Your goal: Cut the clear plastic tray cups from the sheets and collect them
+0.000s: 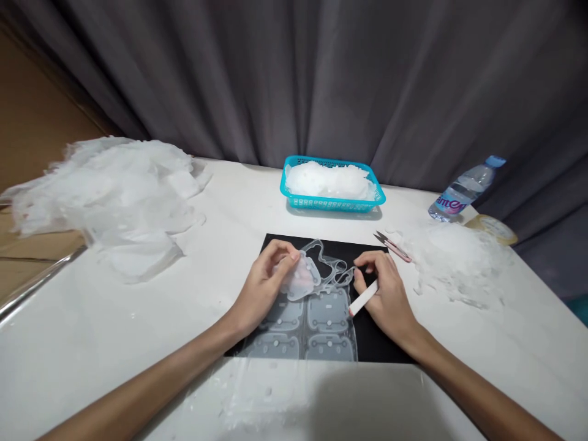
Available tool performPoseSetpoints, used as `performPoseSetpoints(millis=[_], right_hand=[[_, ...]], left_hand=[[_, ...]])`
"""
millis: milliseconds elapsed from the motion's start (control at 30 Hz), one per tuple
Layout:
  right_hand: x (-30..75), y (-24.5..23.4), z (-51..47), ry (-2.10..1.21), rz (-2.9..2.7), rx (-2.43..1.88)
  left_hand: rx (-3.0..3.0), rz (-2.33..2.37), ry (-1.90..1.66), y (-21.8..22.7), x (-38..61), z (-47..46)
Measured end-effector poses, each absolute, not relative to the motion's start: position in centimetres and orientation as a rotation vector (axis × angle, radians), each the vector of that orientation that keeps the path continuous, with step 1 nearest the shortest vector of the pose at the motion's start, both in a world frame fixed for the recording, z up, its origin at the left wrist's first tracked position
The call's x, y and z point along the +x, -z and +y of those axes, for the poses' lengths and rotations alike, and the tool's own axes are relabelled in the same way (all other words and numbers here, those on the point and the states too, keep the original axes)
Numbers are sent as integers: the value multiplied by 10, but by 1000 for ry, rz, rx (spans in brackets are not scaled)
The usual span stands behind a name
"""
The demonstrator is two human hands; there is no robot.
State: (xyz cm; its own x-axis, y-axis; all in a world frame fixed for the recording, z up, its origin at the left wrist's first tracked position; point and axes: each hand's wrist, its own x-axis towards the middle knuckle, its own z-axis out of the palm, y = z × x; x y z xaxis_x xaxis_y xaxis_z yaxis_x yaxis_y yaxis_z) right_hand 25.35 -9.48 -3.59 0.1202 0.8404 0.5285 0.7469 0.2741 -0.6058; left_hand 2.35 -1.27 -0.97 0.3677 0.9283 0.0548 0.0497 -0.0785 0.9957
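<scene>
A translucent silicone sheet [316, 324] with several moulded pads lies on a black mat [376, 334] in front of me. My left hand [266, 278] is closed on one translucent pad [303, 278] lifted from the sheet's top left. Thin trimmed strips [333, 263] curl beside it. My right hand [388, 288] pinches a small white tool with a red tip [364, 299], held just right of the sheet.
A teal basket [332, 201] of white pieces stands at the back. Small snips [391, 245] lie right of the mat beside a heap of clear scraps [454, 257]. A water bottle [463, 190] lies at far right. Translucent sheets [114, 196] are piled left.
</scene>
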Motion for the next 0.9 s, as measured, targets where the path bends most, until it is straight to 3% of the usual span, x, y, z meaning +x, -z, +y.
performPoseSetpoints(millis=[167, 333, 633, 900], right_hand=[[248, 27, -99, -147, -1646, -1458], [237, 20, -107, -358, -1816, -1265], [244, 17, -105, -782, -1632, -1180], [244, 20, -107, -224, -1898, -1219]], left_hand=[[1490, 747, -845, 1, 26, -21], [1459, 687, -778, -2, 26, -30], [1352, 731, -729, -3, 25, -30], [1251, 776, -671, -6, 25, -32]])
